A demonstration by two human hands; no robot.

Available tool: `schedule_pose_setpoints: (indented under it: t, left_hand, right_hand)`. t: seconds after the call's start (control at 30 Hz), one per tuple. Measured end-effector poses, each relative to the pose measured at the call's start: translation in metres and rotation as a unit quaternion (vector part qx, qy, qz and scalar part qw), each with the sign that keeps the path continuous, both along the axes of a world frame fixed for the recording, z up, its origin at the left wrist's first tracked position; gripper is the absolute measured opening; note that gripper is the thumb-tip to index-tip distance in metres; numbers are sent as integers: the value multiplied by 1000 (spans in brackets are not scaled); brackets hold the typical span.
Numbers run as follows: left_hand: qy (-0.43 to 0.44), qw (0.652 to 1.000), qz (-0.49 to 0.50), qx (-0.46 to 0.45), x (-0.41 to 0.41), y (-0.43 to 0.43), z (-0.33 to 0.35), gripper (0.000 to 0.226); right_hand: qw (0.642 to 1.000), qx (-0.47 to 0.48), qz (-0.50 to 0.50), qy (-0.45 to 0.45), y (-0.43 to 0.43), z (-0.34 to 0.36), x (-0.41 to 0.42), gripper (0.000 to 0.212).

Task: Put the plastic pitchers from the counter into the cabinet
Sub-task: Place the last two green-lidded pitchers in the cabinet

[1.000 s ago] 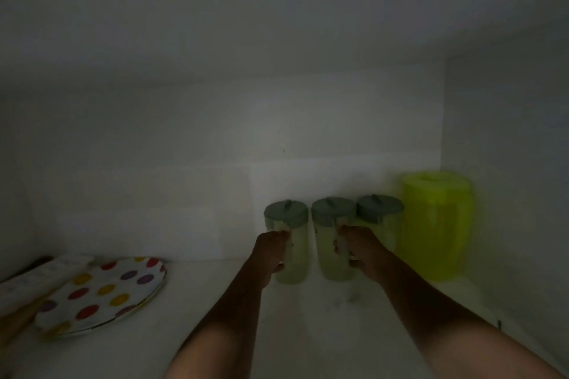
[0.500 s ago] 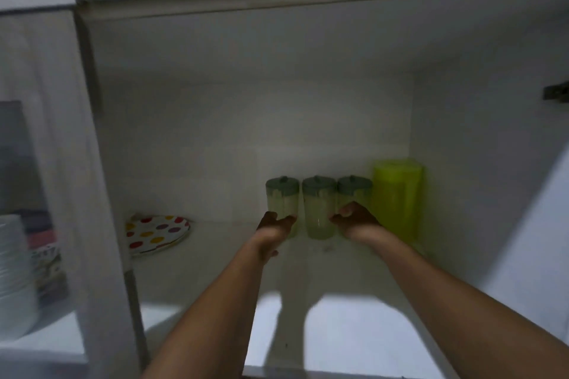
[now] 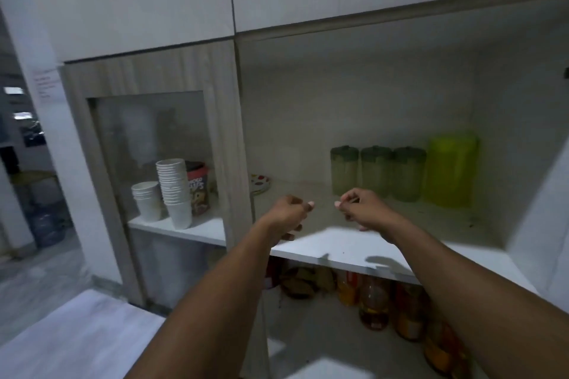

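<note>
Head camera faces the open cabinet [image 3: 385, 77] from nearby.

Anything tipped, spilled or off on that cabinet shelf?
Nothing stands out. The three green-lidded pitchers stand upright in a row beside the yellow-green pitcher at the back of the shelf. Both hands are empty.

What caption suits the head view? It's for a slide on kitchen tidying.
Both empty hands, left hand and right hand, hover before three green-lidded pitchers and a yellow-green pitcher.

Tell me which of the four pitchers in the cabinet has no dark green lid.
The rightmost pitcher, by the cabinet's right wall. It is bright yellow-green all over and taller; the three pitchers left of it are pale with dark green lids.
</note>
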State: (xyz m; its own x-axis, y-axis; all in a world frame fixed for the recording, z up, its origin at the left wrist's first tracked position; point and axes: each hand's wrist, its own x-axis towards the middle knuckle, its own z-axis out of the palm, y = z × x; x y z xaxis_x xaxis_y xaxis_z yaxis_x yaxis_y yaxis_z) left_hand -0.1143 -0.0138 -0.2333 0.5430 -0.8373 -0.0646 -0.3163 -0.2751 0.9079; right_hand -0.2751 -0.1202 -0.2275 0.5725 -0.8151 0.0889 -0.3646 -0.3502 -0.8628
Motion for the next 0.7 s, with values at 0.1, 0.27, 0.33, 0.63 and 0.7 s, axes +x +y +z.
schedule_pose_setpoints:
  t: [0.1, 0.27, 0.33, 0.63, 0.7]
  left_hand:
    - [1, 999, 47, -1, 26, 59, -3, 47]
    - [10, 991, 135, 9, 76, 191, -12, 37]
    - [-1, 986, 166, 24, 102, 252, -16, 41]
    - [38, 930, 364, 40, 202, 579, -50, 35]
    - [58, 907, 414, 52, 216, 648, -63, 35]
  right_hand:
    - [999, 15, 43, -11, 41, -3, 37, 27]
    - [993, 31, 117, -4, 139, -14, 120, 16]
    - [989, 27, 147, 2, 186, -18, 156, 11]
    - [940, 58, 336, 24, 462, -48, 306, 14]
    - [925, 69, 372, 35, 519, -62, 332, 10]
